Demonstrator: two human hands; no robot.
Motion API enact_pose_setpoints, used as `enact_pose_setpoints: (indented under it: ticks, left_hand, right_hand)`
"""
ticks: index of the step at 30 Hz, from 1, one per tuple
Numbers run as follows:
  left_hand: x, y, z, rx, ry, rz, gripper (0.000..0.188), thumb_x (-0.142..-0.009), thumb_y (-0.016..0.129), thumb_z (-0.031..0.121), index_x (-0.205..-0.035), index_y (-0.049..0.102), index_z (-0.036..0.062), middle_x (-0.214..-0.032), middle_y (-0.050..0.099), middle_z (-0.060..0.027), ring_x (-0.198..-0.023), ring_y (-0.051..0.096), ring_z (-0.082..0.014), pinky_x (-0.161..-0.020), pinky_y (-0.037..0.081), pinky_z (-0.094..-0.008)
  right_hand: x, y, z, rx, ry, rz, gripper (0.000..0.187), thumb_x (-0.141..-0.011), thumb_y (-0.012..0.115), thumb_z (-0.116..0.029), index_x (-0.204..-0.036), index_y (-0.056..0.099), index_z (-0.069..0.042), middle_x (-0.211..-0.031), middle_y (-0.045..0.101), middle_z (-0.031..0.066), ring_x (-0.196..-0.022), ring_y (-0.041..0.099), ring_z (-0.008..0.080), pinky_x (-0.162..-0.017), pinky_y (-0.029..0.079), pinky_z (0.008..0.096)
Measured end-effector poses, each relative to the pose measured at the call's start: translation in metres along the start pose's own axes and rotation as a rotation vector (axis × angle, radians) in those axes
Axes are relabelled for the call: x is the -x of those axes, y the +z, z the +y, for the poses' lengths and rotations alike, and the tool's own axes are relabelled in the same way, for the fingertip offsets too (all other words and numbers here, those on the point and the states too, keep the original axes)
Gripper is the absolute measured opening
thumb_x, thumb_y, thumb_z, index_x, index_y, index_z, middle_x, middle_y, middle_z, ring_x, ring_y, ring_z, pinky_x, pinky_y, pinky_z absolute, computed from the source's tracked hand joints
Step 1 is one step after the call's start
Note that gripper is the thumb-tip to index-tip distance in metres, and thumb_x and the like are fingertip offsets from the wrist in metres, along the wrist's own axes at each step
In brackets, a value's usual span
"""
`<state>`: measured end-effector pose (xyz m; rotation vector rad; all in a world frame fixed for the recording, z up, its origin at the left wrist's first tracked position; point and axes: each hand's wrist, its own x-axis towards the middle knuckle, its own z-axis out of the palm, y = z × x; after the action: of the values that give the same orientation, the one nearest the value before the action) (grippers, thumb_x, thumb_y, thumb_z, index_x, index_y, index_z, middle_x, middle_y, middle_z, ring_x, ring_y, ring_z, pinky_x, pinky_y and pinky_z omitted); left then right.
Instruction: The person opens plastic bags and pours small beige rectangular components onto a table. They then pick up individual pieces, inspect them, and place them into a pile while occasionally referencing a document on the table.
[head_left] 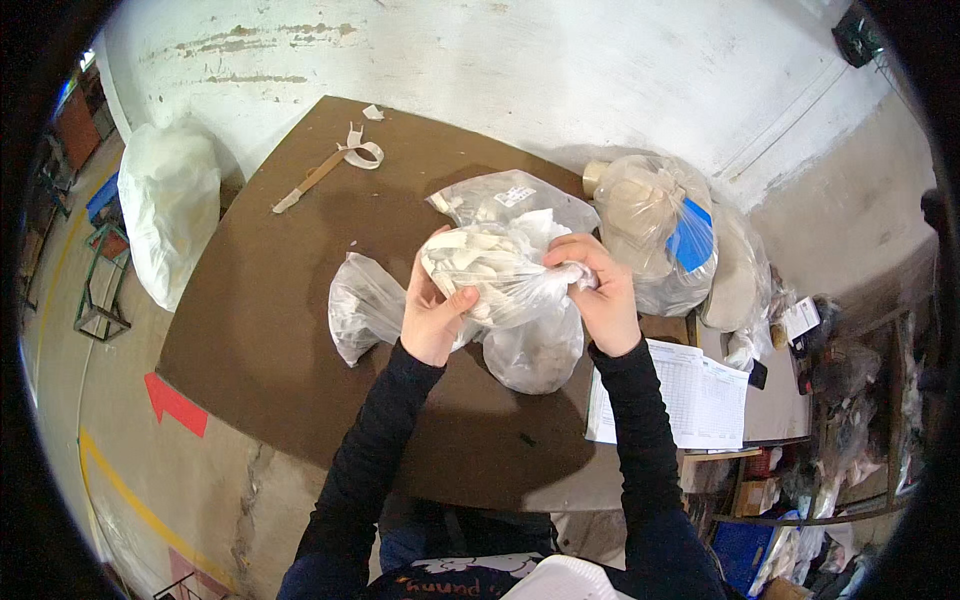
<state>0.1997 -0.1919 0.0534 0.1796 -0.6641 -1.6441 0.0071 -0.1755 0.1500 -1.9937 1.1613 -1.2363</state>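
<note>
1. Head view: both hands hold a clear bag of pale flat pieces above the middle of the brown surface
2. Left hand grips the bag's left side, its fingers curled shut around the plastic with the thumb pressed against the front
3. Right hand clutches the bag's right end, its fingers closed tight on bunched plastic
4. Both forearms wear black sleeves and come up from the lower edge
5. A second clear bag lies on the surface just left of the left hand, touching or nearly touching the wrist
6. A third bag sits under the held one, between the two hands
7. A fourth bag with a small white label lies just behind the held one
8. A fuller bag with a blue patch stands to the right, near the wall, with a tape roll beside it
9. A printed sheet lies at the surface's right edge, just beside the right sleeve
10. A strap with a wooden handle rests at the far left of the surface
11. A large white sack stands on the floor to the left, well apart from the hands
</note>
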Motion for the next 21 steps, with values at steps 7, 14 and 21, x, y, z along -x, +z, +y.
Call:
enact_pose_setpoints:
  ticks: [7, 14, 21]
  left_hand:
    - [-0.004, -0.014, 0.004, -0.325, 0.174, 0.126, 0.066, -0.075, 0.076, -0.006, -0.132, 0.042, -0.0001, -0.123, 0.058, -0.0113, -0.112, 0.058, -0.0198, -0.096, 0.048, -0.0343]
    - [-0.004, -0.016, 0.004, -0.417, 0.224, 0.185, 0.056, -0.074, 0.076, -0.007, -0.123, 0.05, -0.0024, -0.119, 0.063, -0.0112, -0.108, 0.061, -0.0179, -0.094, 0.049, -0.0327]
    - [-0.004, -0.02, 0.01, -0.495, 0.24, 0.215, 0.067, -0.072, 0.079, -0.004, -0.129, 0.046, -0.0004, -0.127, 0.057, -0.0132, -0.115, 0.056, -0.0199, -0.097, 0.047, -0.0338]
  right_hand:
    - [-0.004, 0.001, 0.01, -0.128, 0.17, 0.145, 0.024, -0.076, 0.061, 0.011, -0.096, 0.066, -0.001, -0.098, 0.065, 0.0041, -0.094, 0.059, 0.0125, -0.085, 0.044, 0.0245]
    - [-0.009, 0.001, 0.016, -0.109, 0.141, 0.148, 0.021, -0.077, 0.061, 0.009, -0.096, 0.066, 0.0, -0.1, 0.065, 0.0054, -0.095, 0.059, 0.0137, -0.085, 0.044, 0.0251]
    - [-0.022, 0.006, 0.016, -0.088, 0.078, 0.127, 0.026, -0.073, 0.057, 0.01, -0.095, 0.066, 0.001, -0.099, 0.066, 0.0068, -0.097, 0.06, 0.0158, -0.087, 0.043, 0.0258]
